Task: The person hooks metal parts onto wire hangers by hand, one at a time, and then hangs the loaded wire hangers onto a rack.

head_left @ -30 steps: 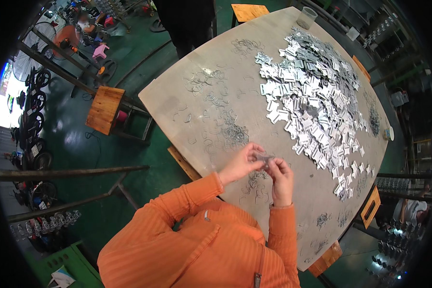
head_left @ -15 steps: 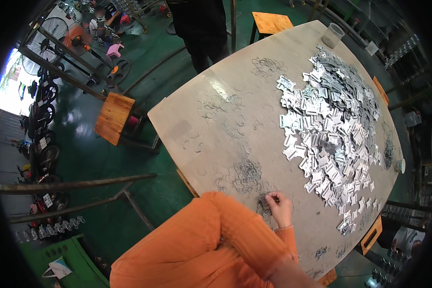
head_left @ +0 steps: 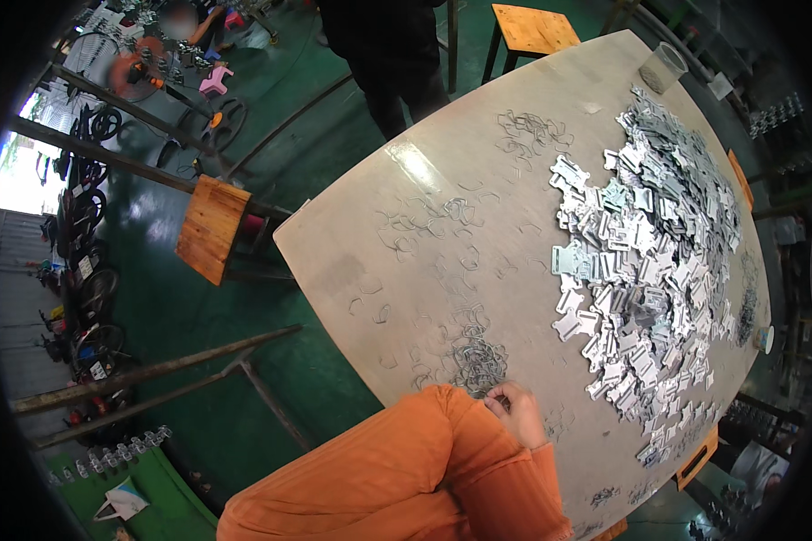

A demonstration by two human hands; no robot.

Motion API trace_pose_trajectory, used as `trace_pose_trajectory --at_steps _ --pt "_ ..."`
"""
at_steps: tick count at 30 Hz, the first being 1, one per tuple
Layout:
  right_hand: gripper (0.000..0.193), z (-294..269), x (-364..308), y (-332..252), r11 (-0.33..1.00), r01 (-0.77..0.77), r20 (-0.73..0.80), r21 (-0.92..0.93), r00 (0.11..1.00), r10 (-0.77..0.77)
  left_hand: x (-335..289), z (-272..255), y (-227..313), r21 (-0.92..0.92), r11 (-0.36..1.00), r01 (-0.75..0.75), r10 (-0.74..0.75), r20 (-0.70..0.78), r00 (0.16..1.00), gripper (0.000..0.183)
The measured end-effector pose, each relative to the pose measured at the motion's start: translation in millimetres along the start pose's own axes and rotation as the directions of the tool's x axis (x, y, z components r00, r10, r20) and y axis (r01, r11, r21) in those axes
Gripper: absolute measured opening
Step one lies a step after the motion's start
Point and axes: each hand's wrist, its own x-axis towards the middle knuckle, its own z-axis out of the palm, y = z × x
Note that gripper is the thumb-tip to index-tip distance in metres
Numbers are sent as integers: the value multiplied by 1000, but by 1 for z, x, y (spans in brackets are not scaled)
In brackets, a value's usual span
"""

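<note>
My right hand (head_left: 518,417) is low over the near part of the table (head_left: 334,243), its thumb and fingers curled together at the edge of a tangle of thin bent wire pieces (head_left: 478,361). Something dark shows between the fingertips, too small to make out. My left arm in an orange sleeve (head_left: 361,464) bends across the lower middle of the view and covers part of the table edge. The left hand itself is out of sight. To the right of my right hand spreads a large heap of flat silver metal plates (head_left: 641,270).
More bent wires lie in loose groups (head_left: 532,131) across the table. A clear plastic cup (head_left: 663,68) stands at the far corner, a small tub (head_left: 764,339) at the right edge. Wooden stools (head_left: 212,225) and metal rails (head_left: 153,370) surround the table. A person in dark clothes (head_left: 383,54) stands beyond.
My view has shifted, so the table sits further right. The blurred bare skin at the lower edge has left view. My right hand is now closer to the larger wire tangle, fingers more curled.
</note>
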Motion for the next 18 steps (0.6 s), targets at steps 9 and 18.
trace_pose_trajectory --at_steps 9,18 --pt "10 -4 18 -1 993 90 59 -73 995 -86 -17 -50 27 176 984 -22 36 -79 996 17" --pt "8 -20 16 5 985 101 48 -140 994 -96 -161 -236 126 369 -26 929 385 -854 350 27"
